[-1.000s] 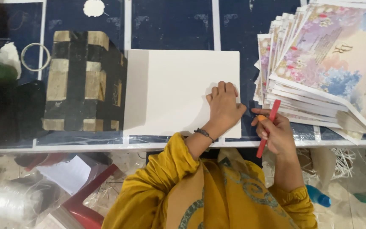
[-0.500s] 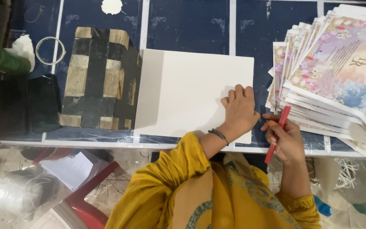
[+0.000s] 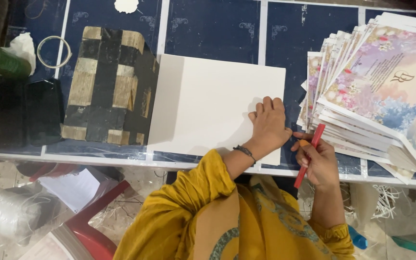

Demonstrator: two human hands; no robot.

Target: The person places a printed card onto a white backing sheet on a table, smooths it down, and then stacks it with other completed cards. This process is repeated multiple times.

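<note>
Barely changed over that last second, honestly: mostly just slid a bit in the view, with both hands parked about where they had been. Kept the left hand (image 3: 268, 127) flat on the lower right corner of the white sheet (image 3: 213, 103), fingers (image 3: 267, 107) together and stretched out, palm pressing down, nothing gripped. Kept the right hand (image 3: 319, 163) just off that same corner, over the table (image 3: 217, 29) edge, with fingers curled shut around the red stick-like tool (image 3: 309, 155); couldn't tell whether pen or cutter. Never touched the sheet with it, as far as could be seen. So, going by that: sheet pinned and steady, no marking or cutting under way at that point. As for direction, ran on a steep diagonal, lower end near the wrist and toward the body, upper end leaning right and pointing away, up at the fanned stack of floral cards (image 3: 362, 96), very close to its bottom edge. Sheet itself lay flat near the front of the table, long side roughly left to right, turned a touch clockwise, left edge tucked up against the checkered wooden block (image 3: 109, 86). Well apart from the green bottle (image 3: 1, 60) and thin ring (image 3: 54, 50) off at the far left.
</note>
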